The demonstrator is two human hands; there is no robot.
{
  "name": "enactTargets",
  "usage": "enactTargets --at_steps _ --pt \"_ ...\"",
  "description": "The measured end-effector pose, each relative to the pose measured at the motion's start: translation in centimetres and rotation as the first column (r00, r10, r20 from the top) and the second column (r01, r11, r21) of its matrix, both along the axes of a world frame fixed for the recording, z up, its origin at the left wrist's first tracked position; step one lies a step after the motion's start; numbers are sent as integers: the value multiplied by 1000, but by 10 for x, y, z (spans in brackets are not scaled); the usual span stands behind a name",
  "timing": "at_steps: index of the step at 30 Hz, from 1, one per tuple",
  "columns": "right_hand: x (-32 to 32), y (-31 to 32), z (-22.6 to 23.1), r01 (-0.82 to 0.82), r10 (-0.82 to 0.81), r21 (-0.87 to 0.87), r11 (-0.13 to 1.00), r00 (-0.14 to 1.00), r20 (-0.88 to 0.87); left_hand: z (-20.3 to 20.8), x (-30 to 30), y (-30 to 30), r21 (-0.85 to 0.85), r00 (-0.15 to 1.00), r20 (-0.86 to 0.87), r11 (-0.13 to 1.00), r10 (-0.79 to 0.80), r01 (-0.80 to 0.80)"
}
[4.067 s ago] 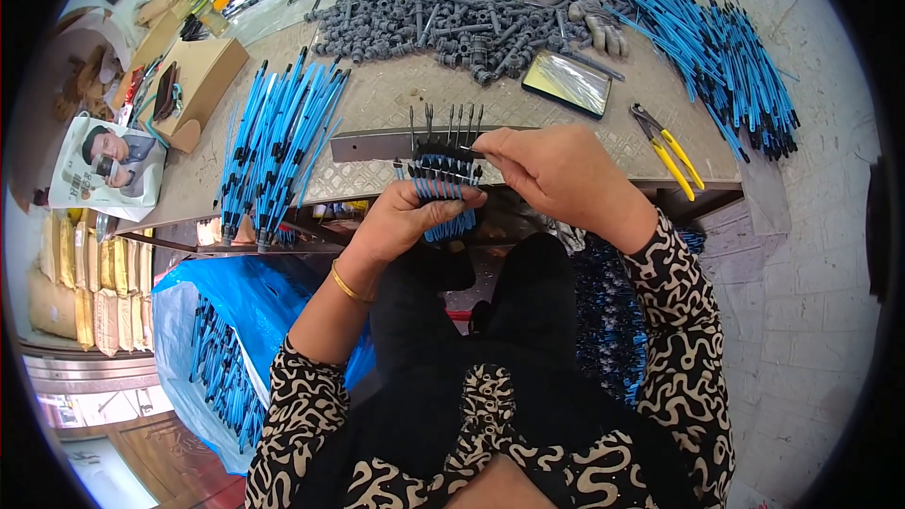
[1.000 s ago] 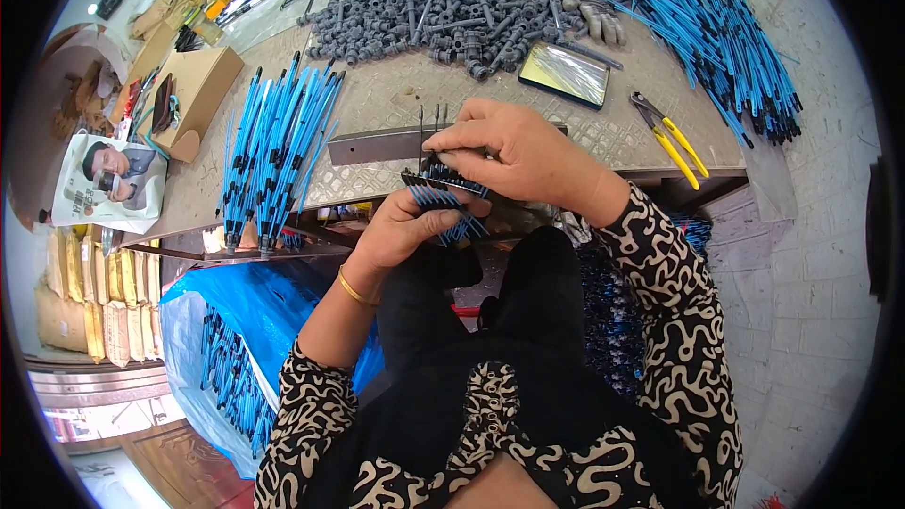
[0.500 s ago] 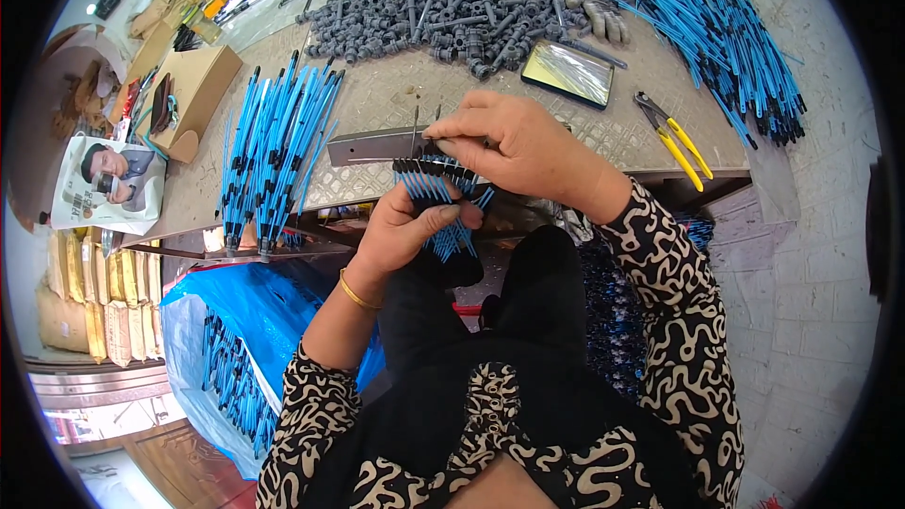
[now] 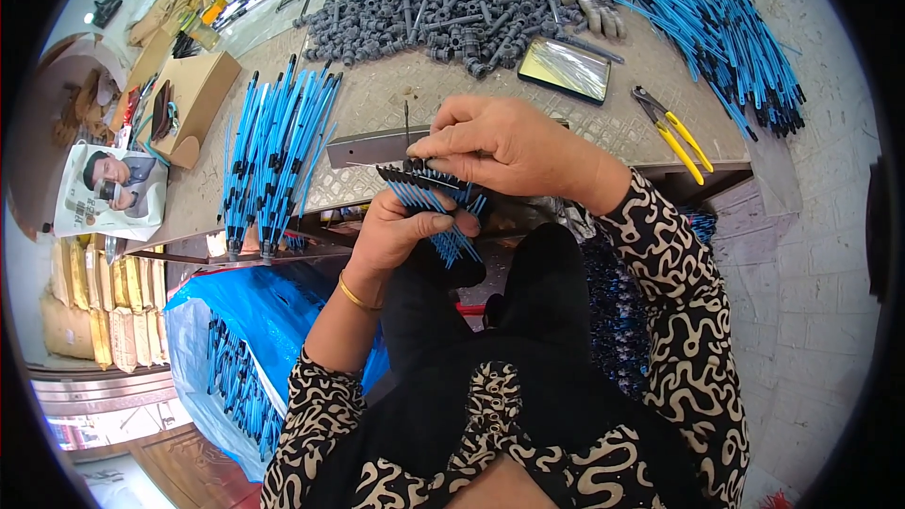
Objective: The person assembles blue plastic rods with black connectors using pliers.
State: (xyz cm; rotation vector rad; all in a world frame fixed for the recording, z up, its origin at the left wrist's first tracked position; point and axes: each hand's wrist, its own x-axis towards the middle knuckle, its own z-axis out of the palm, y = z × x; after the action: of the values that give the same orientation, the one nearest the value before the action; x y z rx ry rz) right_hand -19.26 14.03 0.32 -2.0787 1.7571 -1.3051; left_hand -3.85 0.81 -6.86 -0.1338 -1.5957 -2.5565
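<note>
My left hand (image 4: 388, 234) is closed around a bunch of thin blue sticks with black tips (image 4: 413, 192), held just off the table's front edge. The black tips fan out in a row above the fingers, while the lower ends hang below the palm. Over those tips, my right hand (image 4: 514, 146) is closed in a pinch; what lies between its fingertips is hidden. A thin dark rod (image 4: 407, 118) stands upright right at these fingertips, and I cannot tell whether they grip it. Behind both hands a flat metal bar (image 4: 363, 150) lies along the table edge.
Blue sticks (image 4: 278, 146) lie left, with a larger heap (image 4: 731, 47) right. Grey plastic fittings (image 4: 443, 19) are piled at the back beside a grey glove (image 4: 596, 9). Yellow-handled pliers (image 4: 677, 137), a shallow tin (image 4: 566, 69) and a cardboard box (image 4: 203, 99) also rest there. A blue bag (image 4: 250, 306) stands below.
My right hand has shifted slightly left over the black tips, and the left hand has tilted the bunch a little. Two thin upright rods showed before; one shows now.
</note>
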Motion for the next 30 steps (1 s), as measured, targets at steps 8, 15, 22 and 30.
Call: enactTargets --at_steps 8,15,22,30 --pt "13 1 -1 75 -76 -89 993 997 0 2 1 -1 -57 1000 -4 998 -27 26" --pt "17 -1 -4 67 -66 -133 989 998 14 5 1 -3 -139 998 23 988 -61 63" --pt "23 0 -5 180 -175 -115 977 983 58 6 -1 1 -323 993 106 943 -51 82" --pt "15 -6 -4 344 -349 -57 937 926 -142 7 -6 17 -455 973 225 888 45 64"
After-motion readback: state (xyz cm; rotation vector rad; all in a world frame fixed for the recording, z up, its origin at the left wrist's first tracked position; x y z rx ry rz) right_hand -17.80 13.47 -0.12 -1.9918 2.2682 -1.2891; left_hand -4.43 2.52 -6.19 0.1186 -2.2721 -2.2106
